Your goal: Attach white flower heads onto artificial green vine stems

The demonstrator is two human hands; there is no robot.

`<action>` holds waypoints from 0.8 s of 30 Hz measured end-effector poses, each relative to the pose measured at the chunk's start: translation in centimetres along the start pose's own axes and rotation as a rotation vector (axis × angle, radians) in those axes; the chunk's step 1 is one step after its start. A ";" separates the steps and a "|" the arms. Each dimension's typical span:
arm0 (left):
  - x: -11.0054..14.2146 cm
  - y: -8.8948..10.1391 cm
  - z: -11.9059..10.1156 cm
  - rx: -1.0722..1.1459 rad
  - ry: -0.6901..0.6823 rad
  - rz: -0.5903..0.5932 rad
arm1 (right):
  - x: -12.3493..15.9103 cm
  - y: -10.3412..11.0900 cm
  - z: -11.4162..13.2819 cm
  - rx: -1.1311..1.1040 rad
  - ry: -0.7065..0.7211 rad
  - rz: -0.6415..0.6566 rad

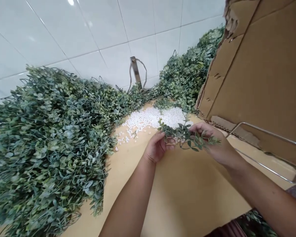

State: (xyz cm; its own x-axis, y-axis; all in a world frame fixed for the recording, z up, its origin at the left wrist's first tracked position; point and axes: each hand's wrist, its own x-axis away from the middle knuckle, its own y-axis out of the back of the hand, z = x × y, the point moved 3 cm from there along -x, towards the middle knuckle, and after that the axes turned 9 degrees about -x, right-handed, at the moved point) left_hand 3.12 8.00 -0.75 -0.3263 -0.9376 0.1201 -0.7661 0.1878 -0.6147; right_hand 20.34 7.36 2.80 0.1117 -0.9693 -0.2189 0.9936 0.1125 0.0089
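Sprig: a small leafy green sprig (180, 131) is held up between the two hands, over the table and in front of the white pellets; its leaves spread sideways, and its right end overlaps the right palm.
Left hand: the left hand (158, 146) pinches the sprig's left end, thumb and fingertips together on it, other fingers curled beneath.
Right hand: the right hand (208, 136) has bent fingers at the sprig's right part; leaves cover the contact, so one cannot tell whether they clamp it.
Table: a smooth tan table (182, 187) lies below the forearms.
Pellets: white pellets (154, 118) lie heaped beyond the hands, scattering toward the left.
Greenery: a large leafy pile (59, 144) fills the left side; a second leafy mound (187, 72) stands at the back right.
Right side: a torn-edged cardboard sheet (263, 65) leans beside a bent metal rod (271, 131).
Wall: white tiles (108, 33) rise behind, with a metal strip (136, 71) and looped cord (145, 67) before them.
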 end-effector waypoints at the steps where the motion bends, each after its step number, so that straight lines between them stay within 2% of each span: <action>1: 0.0 0.2 -0.1 -0.013 -0.012 -0.032 | 0.0 0.1 -0.1 -0.007 -0.009 -0.027; 6: 0.0 1.1 -1.0 -0.037 -0.081 -0.120 | -0.1 -0.1 0.1 -0.138 -0.061 -0.121; 13: 0.4 1.1 -2.1 -0.193 -0.106 -0.010 | -0.6 -1.3 0.2 -0.285 -0.007 -0.144; 18: 0.5 0.4 -2.1 -0.286 -0.082 -0.006 | -1.3 -1.6 -0.2 -0.346 -0.001 -0.217; 24: 0.5 -0.6 -2.1 -0.246 -0.044 0.019 | -1.9 -1.6 0.9 -0.330 0.092 -0.316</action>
State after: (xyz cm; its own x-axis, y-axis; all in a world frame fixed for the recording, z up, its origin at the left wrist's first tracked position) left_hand 2.25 8.02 1.35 -0.3221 -0.9439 0.0730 -0.8734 0.2665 -0.4076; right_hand 18.58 8.80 4.02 -0.2119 -0.9457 -0.2466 0.9190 -0.1070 -0.3795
